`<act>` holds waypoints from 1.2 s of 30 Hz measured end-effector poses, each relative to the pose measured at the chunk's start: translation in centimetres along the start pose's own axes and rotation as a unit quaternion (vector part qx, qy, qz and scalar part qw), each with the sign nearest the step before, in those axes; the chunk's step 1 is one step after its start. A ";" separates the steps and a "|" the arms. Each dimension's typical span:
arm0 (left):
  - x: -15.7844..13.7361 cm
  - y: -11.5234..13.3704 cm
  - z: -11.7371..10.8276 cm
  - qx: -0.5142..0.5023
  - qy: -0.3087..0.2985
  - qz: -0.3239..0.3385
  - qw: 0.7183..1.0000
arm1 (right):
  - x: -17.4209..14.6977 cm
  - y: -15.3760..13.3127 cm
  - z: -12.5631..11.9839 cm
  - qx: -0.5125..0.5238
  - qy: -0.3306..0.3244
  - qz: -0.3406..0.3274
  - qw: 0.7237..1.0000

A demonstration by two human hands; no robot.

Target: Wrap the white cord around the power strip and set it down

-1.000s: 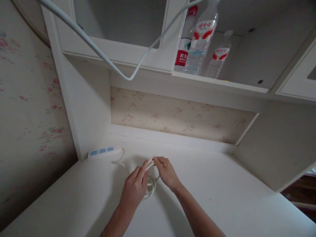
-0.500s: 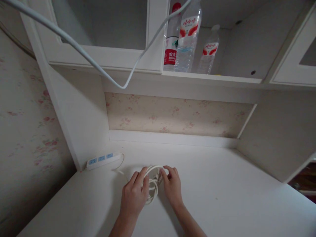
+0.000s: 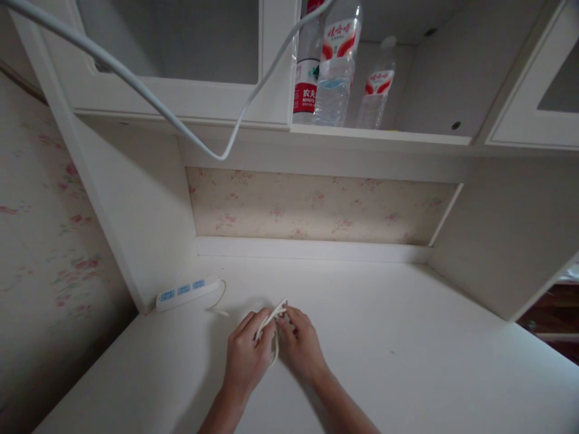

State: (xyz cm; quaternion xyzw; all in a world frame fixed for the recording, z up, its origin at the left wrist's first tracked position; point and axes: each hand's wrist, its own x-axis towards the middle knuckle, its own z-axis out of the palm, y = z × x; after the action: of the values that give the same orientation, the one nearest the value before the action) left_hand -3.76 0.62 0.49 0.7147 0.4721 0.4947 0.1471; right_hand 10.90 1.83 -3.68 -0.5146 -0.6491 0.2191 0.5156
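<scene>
Low in the middle of the head view, a coiled white power cord [image 3: 272, 317] is gathered between both hands, just above the desk. My left hand [image 3: 250, 349] is closed round the left side of the coil. On its other side my right hand [image 3: 301, 343] pinches the cord's loops, its fingertips close to those of the left. The cord's plug end does not show clearly behind the fingers. A white power strip [image 3: 185, 293] with blue socket faces lies to the left, and a thin stretch of cord leaves its right end toward the hands.
The white desk [image 3: 384, 313] runs under a hutch. On the open shelf [image 3: 384, 136] stand plastic bottles, among them a large water bottle [image 3: 337, 66] and a smaller bottle [image 3: 377, 87]. A pale cable [image 3: 149, 96] hangs across the upper left, near the camera.
My right hand has moved left, nearer to my left hand. The coil, spread in an open loop before, is now squeezed narrower between them. The whole view has shifted slightly.
</scene>
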 end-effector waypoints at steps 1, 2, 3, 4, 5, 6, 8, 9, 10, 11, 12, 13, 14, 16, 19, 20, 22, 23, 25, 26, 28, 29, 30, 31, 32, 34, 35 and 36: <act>0.0 0.1 0.0 -0.009 -0.008 -0.003 1.000 | 0.1 0.1 0.0 -0.001 0.002 0.005 1.000; 0.1 0.2 0.0 -0.017 -0.019 -0.006 1.000 | 0.2 0.2 -0.1 0.003 0.006 0.017 1.000; 0.1 0.3 0.0 -0.024 -0.034 -0.011 0.999 | 0.3 0.3 -0.2 0.014 0.011 0.034 0.999; 0.1 0.3 0.0 -0.029 -0.047 -0.016 0.998 | 0.4 0.4 -0.3 0.034 0.015 0.051 0.998; 0.2 0.4 0.0 -0.032 -0.058 -0.020 0.998 | 0.5 0.4 -0.4 0.062 0.016 0.068 0.996; 0.2 0.4 0.0 -0.031 -0.064 -0.020 0.997 | 0.7 0.3 -0.4 0.094 0.013 0.082 0.992; 0.2 0.2 0.1 -0.013 -0.064 -0.014 0.998 | 0.9 0.3 -0.7 0.157 0.001 0.108 0.982; 0.1 0.1 0.1 0.005 -0.064 -0.011 0.998 | 1.0 0.3 -0.8 0.181 -0.004 0.121 0.976; 0.1 0.0 0.1 0.026 -0.066 -0.010 0.997 | 1.1 0.3 -0.9 0.197 -0.008 0.132 0.971; 0.1 0.0 0.1 0.050 -0.069 -0.010 0.996 | 1.1 0.4 -1.1 0.207 -0.010 0.141 0.968; 0.1 -0.1 0.1 0.077 -0.072 -0.010 0.994 | 1.2 0.5 -1.3 0.212 -0.008 0.145 0.966; 0.1 -0.1 0.1 0.105 -0.074 -0.009 0.992 | 1.2 0.5 -1.5 0.211 -0.004 0.145 0.967; 0.0 -0.1 0.2 0.133 -0.071 -0.003 0.989 | 1.2 0.5 -1.7 0.208 0.000 0.139 0.968; 0.0 -0.2 0.3 0.184 -0.063 0.015 0.981 | 1.2 0.4 -2.1 0.209 0.006 0.125 0.970; -0.1 -0.3 0.6 0.228 -0.065 0.037 0.971 | 1.2 0.0 -2.5 0.244 0.017 0.129 0.961; -0.1 -0.4 0.7 0.234 -0.068 0.040 0.969 | 1.2 -0.1 -2.7 0.269 0.017 0.145 0.952; -0.1 -0.8 0.8 0.240 -0.072 0.040 0.967 | 1.2 -0.2 -3.1 0.340 -0.018 0.194 0.920; 0.0 -1.1 0.9 0.242 -0.073 0.040 0.967 | 1.3 -0.1 -3.3 0.382 -0.054 0.221 0.896; 0.1 -1.6 0.9 0.246 -0.078 0.042 0.965 | 1.3 0.3 -3.9 0.453 -0.128 0.255 0.845; 0.2 -1.8 0.8 0.249 -0.081 0.045 0.964 | 1.4 0.5 -4.2 0.475 -0.154 0.262 0.826; 0.3 -2.2 0.7 0.261 -0.079 0.051 0.961 | 1.5 0.9 -4.6 0.492 -0.172 0.266 0.811; 0.4 -2.3 0.6 0.269 -0.074 0.053 0.959 | 1.5 1.1 -4.7 0.490 -0.174 0.266 0.812; 0.4 -2.3 0.5 0.278 -0.068 0.054 0.957 | 1.5 1.2 -4.8 0.481 -0.177 0.264 0.817; 0.5 -2.3 0.4 0.287 -0.064 0.055 0.954 | 1.5 1.2 -4.8 0.461 -0.180 0.257 0.830; 0.5 -2.3 0.4 0.295 -0.062 0.055 0.952 | 1.5 1.3 -4.9 0.428 -0.182 0.243 0.851; 0.4 -2.0 0.3 0.304 -0.061 0.051 0.949 | 1.5 1.3 -5.3 0.325 -0.187 0.200 0.905; 0.4 -1.9 0.2 0.305 -0.061 0.047 0.949 | 1.6 1.4 -5.8 0.262 -0.186 0.174 0.931; 0.4 -1.8 0.1 0.304 -0.062 0.044 0.950 | 1.7 1.5 -6.4 0.194 -0.184 0.146 0.953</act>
State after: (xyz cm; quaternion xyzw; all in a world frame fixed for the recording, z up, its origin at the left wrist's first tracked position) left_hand -4.58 1.87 -0.57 0.7746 0.5585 0.2885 -0.0703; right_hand 17.44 2.31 -1.79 -0.4448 -0.5954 0.5043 0.4397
